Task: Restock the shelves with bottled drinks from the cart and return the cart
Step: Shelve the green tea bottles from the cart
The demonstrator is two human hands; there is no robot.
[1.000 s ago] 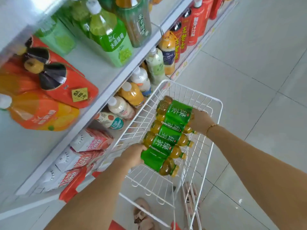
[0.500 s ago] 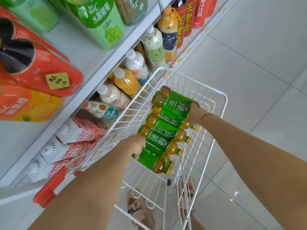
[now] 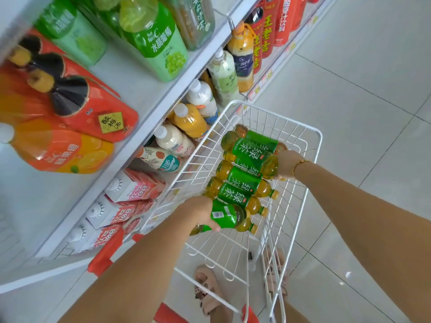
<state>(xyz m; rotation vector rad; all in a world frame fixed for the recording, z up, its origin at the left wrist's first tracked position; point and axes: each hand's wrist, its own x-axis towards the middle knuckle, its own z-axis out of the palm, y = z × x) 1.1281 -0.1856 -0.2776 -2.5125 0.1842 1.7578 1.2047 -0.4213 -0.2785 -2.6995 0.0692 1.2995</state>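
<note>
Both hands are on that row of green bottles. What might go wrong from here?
The left hand and right hand grip only the ends of the row of green bottles; lifted together, middle ones may slip and drop into the cart. The shelf sits close; a wide armful might bump it.

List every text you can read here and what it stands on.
"绿茶": tea bottles
"水晶葡萄": grape bottle
"酸梅汤": plum bottle
"王老吉": tall red bottle
"鲜果橙": orange bottle
"100": cartons
Price tags: too small to read.
</note>
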